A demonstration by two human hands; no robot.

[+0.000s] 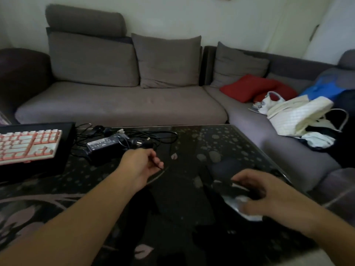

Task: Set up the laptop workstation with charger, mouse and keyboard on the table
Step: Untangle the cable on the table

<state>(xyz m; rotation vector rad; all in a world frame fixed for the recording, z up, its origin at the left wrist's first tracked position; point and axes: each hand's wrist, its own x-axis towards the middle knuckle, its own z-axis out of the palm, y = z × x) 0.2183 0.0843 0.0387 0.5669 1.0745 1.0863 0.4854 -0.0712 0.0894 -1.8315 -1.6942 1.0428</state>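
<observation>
Your left hand (pixel 143 162) reaches out over the dark glass table (pixel 221 143), its fingers curled in loosely and pinching a thin dark cable (pixel 156 163) that runs between the fingertips; just where that cable leads past your hand is hard to make out against the black surface. Your right hand (pixel 263 194) is lower and to the right, its fingers bent over the mouse (pixel 241 203), a dark body with a grey, shiny side that lies on the table near its right edge; the hand is blurred, so you cannot tell whether it truly grips the mouse or only rests on it. The charger (pixel 104 145), a black brick with a pale label, lies on the table beyond your left hand, amid a loose tangle of its black cords (pixel 153 136) that loops toward the far edge. To the left of the brick, the keyboard (pixel 26 145), white keys with pink ones, sits on top of a closed black laptop (pixel 65 143) at the table's left end. Behind the table runs a grey corner sofa (pixel 119 104) with grey back cushions; on its right stretch lie a red pillow (pixel 249 87), a white quilted bag (pixel 299 116) and something blue (pixel 324 89) behind it.
</observation>
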